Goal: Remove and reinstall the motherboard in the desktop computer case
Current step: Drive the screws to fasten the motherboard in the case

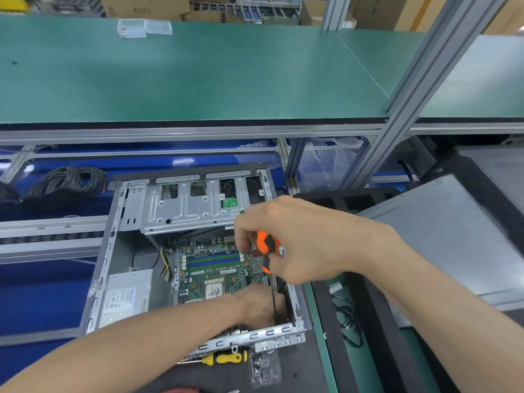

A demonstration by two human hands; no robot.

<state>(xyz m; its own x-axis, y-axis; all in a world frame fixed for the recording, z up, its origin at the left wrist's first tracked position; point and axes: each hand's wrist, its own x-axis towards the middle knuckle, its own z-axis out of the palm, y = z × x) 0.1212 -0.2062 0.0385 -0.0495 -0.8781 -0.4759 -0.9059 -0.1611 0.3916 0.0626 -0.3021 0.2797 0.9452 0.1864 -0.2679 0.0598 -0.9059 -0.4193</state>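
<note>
An open desktop case (113, 251) lies on the bench with a green motherboard (215, 275) inside it. My right hand (297, 239) grips an orange-and-black screwdriver (266, 245) upright, its black shaft (273, 299) running down to the board's near right corner. My left hand (261, 303) rests low on the board beside the shaft tip; its fingers are hidden, so I cannot tell whether they hold anything. Blue and green memory slots (212, 260) cross the board's middle, with the processor socket (214, 289) below them.
A grey power supply (124, 299) fills the case's near left. The drive cage (184, 205) spans the far end. A yellow screwdriver (226, 358) and a clear bag of screws (263, 367) lie in front of the case. A grey side panel (453, 236) lies right; coiled black cables (68, 180) far left.
</note>
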